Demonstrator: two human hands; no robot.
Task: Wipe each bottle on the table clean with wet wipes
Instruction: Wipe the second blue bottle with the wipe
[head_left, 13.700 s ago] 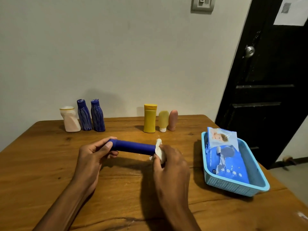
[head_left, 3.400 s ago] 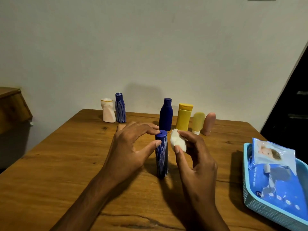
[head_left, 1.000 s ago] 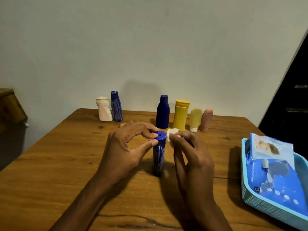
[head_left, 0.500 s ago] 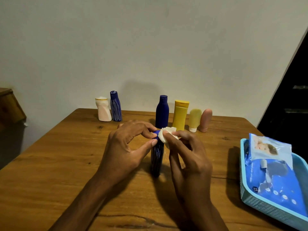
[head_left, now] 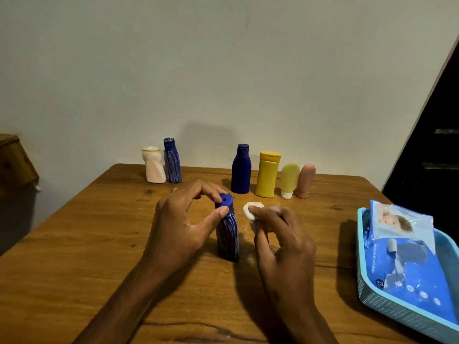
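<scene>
As my right hand draws the wipe off the cap: the streaked bottle (head_left: 227, 234) stands upright on the tabletop (head_left: 82, 244), wiping paused between strokes.
Change: half a second ago the wet wipe (head_left: 250, 214) covered the cap; now it sits just beside the bottle at its 3 o'clock, apart from it, and the cap's round top with its small hole shows bare.
Meaning: I judge the cap done and the ribbed body next; this bottle is not finished.
Left hand (head_left: 185, 227): thumb and forefinger pinch the bottle at the cap, the other fingers arched above it.
Right hand (head_left: 280, 242): fingers curled, pinching the balled wipe at their tips.
Bottle: dark blue plastic with pale vertical streaks, narrowing toward a flat cap.
Wipe: white, soft, crumpled into a damp-looking wad.
Back row at 12 o'clock: plain blue bottle (head_left: 241, 170), yellow bottle (head_left: 267, 175), pale yellow tube (head_left: 289, 181) and pink tube (head_left: 306, 181), smooth and rounded, standing close together.
At 11 o'clock: cream bottle (head_left: 153, 166) touching a second streaked bottle (head_left: 172, 161); by their separate grouping, I guess these two are still unwiped.
At 3 o'clock: wipes pack (head_left: 407, 259), glossy film, lying in a turquoise mesh basket (head_left: 387, 304).
Tabletop: varnished wood, knotted grain.
</scene>
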